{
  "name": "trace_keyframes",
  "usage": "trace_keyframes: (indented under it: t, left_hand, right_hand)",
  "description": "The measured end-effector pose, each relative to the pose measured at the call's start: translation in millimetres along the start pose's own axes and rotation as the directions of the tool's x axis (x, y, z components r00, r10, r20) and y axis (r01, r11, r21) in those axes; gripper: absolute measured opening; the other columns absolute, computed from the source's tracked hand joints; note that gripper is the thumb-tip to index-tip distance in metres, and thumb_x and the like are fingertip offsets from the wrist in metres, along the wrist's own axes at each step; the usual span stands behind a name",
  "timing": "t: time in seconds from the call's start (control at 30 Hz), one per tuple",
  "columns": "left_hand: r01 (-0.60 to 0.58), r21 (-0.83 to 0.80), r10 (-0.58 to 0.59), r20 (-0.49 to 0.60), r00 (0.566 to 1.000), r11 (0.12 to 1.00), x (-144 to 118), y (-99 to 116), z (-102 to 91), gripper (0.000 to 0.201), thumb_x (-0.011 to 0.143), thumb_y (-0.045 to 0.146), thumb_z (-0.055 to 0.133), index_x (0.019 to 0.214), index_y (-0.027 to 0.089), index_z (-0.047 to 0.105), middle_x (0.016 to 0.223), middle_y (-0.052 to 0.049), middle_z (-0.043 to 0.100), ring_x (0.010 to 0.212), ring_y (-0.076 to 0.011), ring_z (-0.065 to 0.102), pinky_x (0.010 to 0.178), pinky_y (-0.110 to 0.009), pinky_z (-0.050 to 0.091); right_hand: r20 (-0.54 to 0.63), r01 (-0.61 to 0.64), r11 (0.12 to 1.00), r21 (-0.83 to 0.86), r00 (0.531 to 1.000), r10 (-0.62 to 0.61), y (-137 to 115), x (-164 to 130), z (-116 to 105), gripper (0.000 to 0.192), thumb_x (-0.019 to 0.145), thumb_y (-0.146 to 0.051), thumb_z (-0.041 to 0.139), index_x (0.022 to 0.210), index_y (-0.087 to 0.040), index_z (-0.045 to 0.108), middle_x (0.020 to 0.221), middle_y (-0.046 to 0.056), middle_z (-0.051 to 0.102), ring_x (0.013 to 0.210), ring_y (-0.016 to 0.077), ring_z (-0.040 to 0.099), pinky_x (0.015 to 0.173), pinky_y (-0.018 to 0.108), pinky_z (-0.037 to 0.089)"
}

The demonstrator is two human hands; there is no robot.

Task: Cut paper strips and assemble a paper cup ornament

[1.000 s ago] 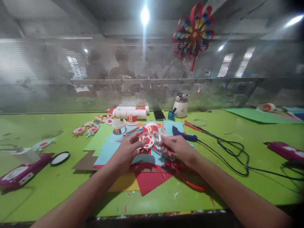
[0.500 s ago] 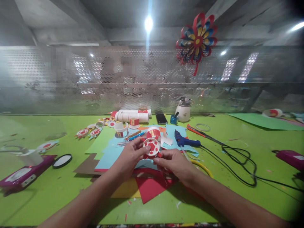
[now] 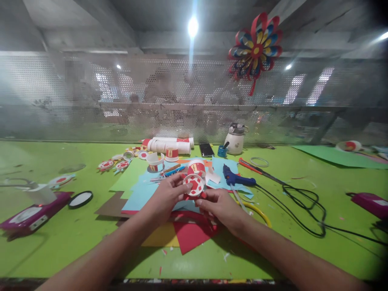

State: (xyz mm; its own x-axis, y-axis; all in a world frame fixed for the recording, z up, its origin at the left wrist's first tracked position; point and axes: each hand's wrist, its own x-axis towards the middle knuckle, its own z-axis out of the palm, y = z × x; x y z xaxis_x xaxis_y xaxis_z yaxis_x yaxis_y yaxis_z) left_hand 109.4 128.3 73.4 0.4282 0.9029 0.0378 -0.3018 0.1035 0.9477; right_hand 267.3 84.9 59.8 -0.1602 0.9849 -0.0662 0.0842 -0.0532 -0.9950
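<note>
Holding one paper cup [image 3: 194, 185], two hands [image 3: 194, 201].

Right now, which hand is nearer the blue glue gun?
Right. The right hand lies just below-left of the blue glue gun; the left hand sits farther left, beyond the red-and-white disc.

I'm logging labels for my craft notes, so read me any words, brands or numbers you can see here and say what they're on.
None can be read.
Purple device: pale panels, any print too blurred.
Purple device at the far right: label too blurred.
White jar: no legible marking.
Red-and-white paper disc in both hands: pattern only, no text.
</note>
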Motion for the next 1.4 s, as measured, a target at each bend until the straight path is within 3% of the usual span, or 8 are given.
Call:
trace_keyframes:
  t: [0.27,0.6,0.87,1.03,1.23,1.4]
  left_hand:
    - [0.015,-0.045,-0.011,0.087,0.996,0.999,2.1,-2.8,-2.4,0.025,0.070,0.019,0.073,0.092,0.014,0.063,0.094,-0.009,0.070,0.079,-0.0187,0.065,0.073,-0.031,0.050]
    - [-0.024,-0.040,0.025,0.019,1.000,0.999,5.8,-5.7,-5.2,0.031,0.068,0.021,0.074,0.096,0.013,0.062,0.094,-0.010,0.069,0.081,-0.0195,0.065,0.073,-0.031,0.048]
    - [-0.004,-0.072,0.007,0.052,0.999,0.997,3.3,-5.2,-1.8,0.029,0.068,0.019,0.074,0.093,0.014,0.060,0.092,-0.008,0.069,0.079,-0.0171,0.064,0.075,-0.030,0.049]
    - [-0.001,-0.053,0.002,0.011,1.000,0.999,4.6,-3.4,-3.3,0.029,0.068,0.019,0.074,0.094,0.012,0.064,0.092,-0.009,0.069,0.076,-0.0156,0.064,0.072,-0.028,0.049]
    - [0.031,-0.057,-0.031,-0.001,1.000,0.998,6.0,-4.1,-7.0,0.027,0.068,0.019,0.075,0.092,0.011,0.066,0.091,-0.010,0.069,0.077,-0.0158,0.063,0.072,-0.028,0.049]
    - [0.081,-0.090,-0.074,0.085,0.994,0.993,3.1,-3.3,-5.5,0.024,0.070,0.017,0.073,0.092,0.012,0.066,0.087,-0.008,0.069,0.068,-0.0107,0.061,0.066,-0.022,0.048]
  right_hand:
    - [-0.005,0.017,0.999,0.043,1.000,-0.017,2.5,0.6,-1.7,0.031,0.066,-0.042,0.070,0.059,-0.017,0.054,0.040,-0.009,0.043,0.034,0.0039,0.031,0.035,0.019,0.025]
    - [-0.020,-0.002,1.000,-0.001,1.000,0.002,2.7,-0.9,-1.9,0.030,0.066,-0.042,0.071,0.061,-0.017,0.054,0.039,-0.009,0.043,0.034,0.0041,0.032,0.036,0.019,0.026]
    - [-0.009,0.010,1.000,0.021,1.000,-0.010,6.5,1.5,-4.2,0.031,0.067,-0.044,0.070,0.063,-0.017,0.054,0.039,-0.010,0.040,0.032,0.0032,0.028,0.034,0.018,0.024]
    - [-0.033,0.000,0.998,-0.063,0.999,-0.003,2.4,-1.4,-6.9,0.032,0.069,-0.046,0.069,0.065,-0.017,0.057,0.042,-0.007,0.046,0.033,0.0059,0.037,0.036,0.020,0.026]
    - [-0.116,0.138,0.986,-0.089,0.982,-0.148,-3.5,0.2,-13.7,0.035,0.075,-0.049,0.064,0.069,-0.015,0.062,0.059,-0.001,0.056,0.049,0.0081,0.047,0.047,0.021,0.037]
    - [-0.070,0.108,0.966,-0.237,0.989,-0.128,-3.3,1.5,-14.8,0.038,0.077,-0.054,0.061,0.070,-0.016,0.062,0.057,-0.003,0.053,0.049,0.0092,0.048,0.047,0.022,0.037]
